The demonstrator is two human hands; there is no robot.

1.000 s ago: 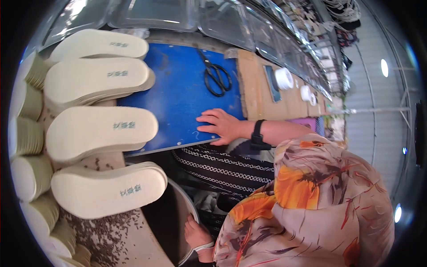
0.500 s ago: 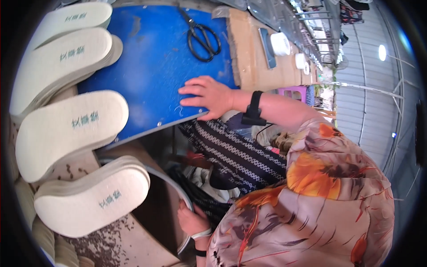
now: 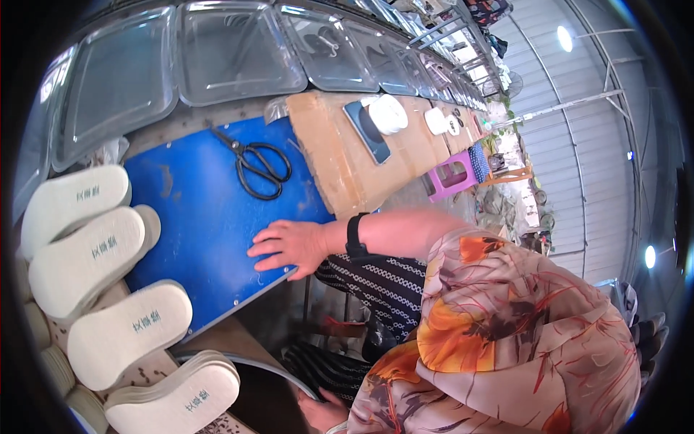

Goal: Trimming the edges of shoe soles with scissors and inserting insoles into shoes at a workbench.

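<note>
My right hand [image 3: 293, 246] lies palm down at the edge of a blue board [image 3: 210, 210], fingers stretched out and thumb at its metal edge. A black band is round that wrist. Low in the view, my left hand [image 3: 323, 412] grips the curved rim of a grey bin [image 3: 285, 377]; part of the hand is cut off by the picture's edge. Black-handled scissors [image 3: 262, 171] lie on the board beyond my right hand. Along the board's left side are cream insoles [image 3: 130, 325] in several small stacks, each with dark green print.
Cardboard [image 3: 340, 152] beside the board bears a phone [image 3: 367, 132] and white rolls [image 3: 388, 114]. Clear plastic trays [image 3: 238, 54] line the far side. A purple stool [image 3: 453, 177] stands past the cardboard. Small dark scraps [image 3: 148, 372] lie among the insoles.
My view has shifted, so the board and hands sit lower and further left, and more of the clear trays shows. Both hands keep their places on the board and the bin rim.
</note>
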